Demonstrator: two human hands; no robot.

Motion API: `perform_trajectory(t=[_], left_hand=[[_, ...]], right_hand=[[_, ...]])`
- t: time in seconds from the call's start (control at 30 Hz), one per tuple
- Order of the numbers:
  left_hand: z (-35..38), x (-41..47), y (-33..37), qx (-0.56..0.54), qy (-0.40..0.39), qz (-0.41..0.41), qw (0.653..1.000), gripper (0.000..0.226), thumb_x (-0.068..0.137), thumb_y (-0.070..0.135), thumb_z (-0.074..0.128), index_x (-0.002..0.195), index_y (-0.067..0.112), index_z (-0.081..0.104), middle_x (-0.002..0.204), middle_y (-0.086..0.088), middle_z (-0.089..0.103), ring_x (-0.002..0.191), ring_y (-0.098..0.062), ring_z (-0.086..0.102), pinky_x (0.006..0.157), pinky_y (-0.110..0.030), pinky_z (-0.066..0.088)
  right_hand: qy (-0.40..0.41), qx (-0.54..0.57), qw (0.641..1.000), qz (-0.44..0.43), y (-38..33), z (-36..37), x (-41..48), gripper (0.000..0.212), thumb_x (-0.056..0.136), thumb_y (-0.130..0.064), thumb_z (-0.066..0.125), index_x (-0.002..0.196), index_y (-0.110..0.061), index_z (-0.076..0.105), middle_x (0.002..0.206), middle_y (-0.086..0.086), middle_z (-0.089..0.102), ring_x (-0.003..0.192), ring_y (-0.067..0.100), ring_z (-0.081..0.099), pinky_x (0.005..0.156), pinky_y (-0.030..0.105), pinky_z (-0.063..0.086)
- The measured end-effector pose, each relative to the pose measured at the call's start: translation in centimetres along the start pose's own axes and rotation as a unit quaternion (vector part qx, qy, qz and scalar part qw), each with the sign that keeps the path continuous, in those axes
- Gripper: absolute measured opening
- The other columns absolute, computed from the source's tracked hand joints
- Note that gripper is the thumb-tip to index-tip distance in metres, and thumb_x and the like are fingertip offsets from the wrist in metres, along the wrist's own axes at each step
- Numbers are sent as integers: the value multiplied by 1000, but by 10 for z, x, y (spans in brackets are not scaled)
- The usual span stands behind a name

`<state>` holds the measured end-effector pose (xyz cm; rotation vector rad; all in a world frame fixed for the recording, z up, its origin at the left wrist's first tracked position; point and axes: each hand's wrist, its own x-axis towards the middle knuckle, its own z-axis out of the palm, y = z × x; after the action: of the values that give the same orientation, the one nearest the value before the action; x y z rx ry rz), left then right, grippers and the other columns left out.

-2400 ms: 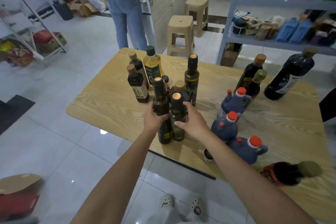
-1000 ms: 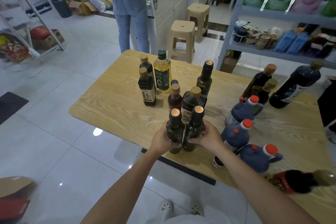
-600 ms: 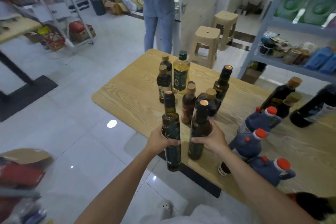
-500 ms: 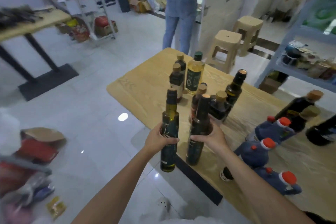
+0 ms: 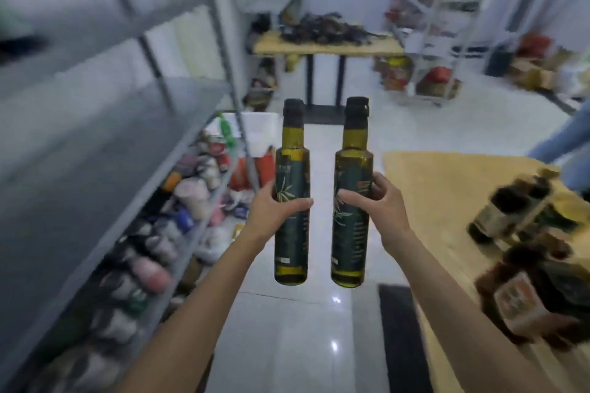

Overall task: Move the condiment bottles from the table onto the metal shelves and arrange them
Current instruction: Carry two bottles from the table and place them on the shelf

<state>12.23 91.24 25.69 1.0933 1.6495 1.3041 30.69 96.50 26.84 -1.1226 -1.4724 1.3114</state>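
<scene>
I hold two tall dark-green olive oil bottles upright in the air over the floor. My left hand grips the left bottle round its middle. My right hand grips the right bottle the same way. Both have black caps and dark labels. The grey metal shelf stands to my left, its upper board bare. The wooden table is at my right, with several blurred dark bottles on it.
The lower shelf level holds several packaged goods. A second wooden table with dark items stands at the back, beside a wire rack. A black mat lies by the table. A person's leg shows far right. White tiled floor lies ahead.
I lifted both bottles off the table and turned left toward the metal shelf. The table now lies at my right, and the bottles are held apart in the air.
</scene>
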Motion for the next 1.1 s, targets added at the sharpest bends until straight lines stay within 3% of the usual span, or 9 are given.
perform_trajectory(t=[0.1,0.23,0.37,0.53,0.67,0.77,0.93,1.1], left_hand=[[-69,-39,25,25,90,50,994,50,65,21,85,108,24,60,100,8,70,90,-8,66,78,-25,53],[-156,-117,59,48,199,93,974,46,62,14,87,94,31,59,87,17,69,77,6,65,67,-11,49],[-230,-205,93,100,289,135,942,52,61,14,88,102,30,60,93,16,70,83,5,65,70,-10,49],[-298,-310,136,182,391,192,882,47,61,17,87,94,34,58,83,29,67,81,10,63,67,-5,44],[-335,-373,155,221,464,235,825,51,58,26,87,102,25,60,93,14,70,90,-1,66,79,-19,51],[-359,-408,166,256,529,255,768,55,62,27,86,108,19,57,97,16,66,91,3,64,79,-15,49],[-396,-433,172,288,628,232,684,57,63,39,84,110,24,55,97,22,63,92,9,61,82,-15,51],[-431,-433,164,303,690,178,632,64,62,45,82,117,24,55,108,14,65,97,0,61,85,-25,53]], right_hand=[[-95,9,994,-55,-43,65,-4,37,72,-24,79,102,-25,57,97,-6,67,88,9,65,70,19,47],[-210,55,967,-134,-98,153,-35,39,64,-23,84,95,-29,61,93,-9,71,88,11,67,77,26,52],[-290,116,930,-194,-143,235,-91,43,56,-29,86,93,-27,63,87,-12,72,85,7,68,75,24,51],[-342,188,887,-246,-193,309,-166,45,54,-42,79,93,-25,64,90,-9,71,89,13,66,80,28,53],[-382,223,848,-291,-234,343,-220,45,58,-42,78,96,-24,63,97,-6,70,97,15,65,86,30,52],[-412,244,818,-319,-264,367,-253,54,60,-41,78,103,-13,62,100,-1,69,97,16,65,87,32,52],[-443,255,782,-356,-304,413,-296,47,68,-34,78,105,-14,58,100,-6,68,92,4,65,82,21,52],[-445,240,776,-377,-321,467,-315,44,68,-31,82,101,-19,56,99,-5,68,92,7,65,84,30,55]])
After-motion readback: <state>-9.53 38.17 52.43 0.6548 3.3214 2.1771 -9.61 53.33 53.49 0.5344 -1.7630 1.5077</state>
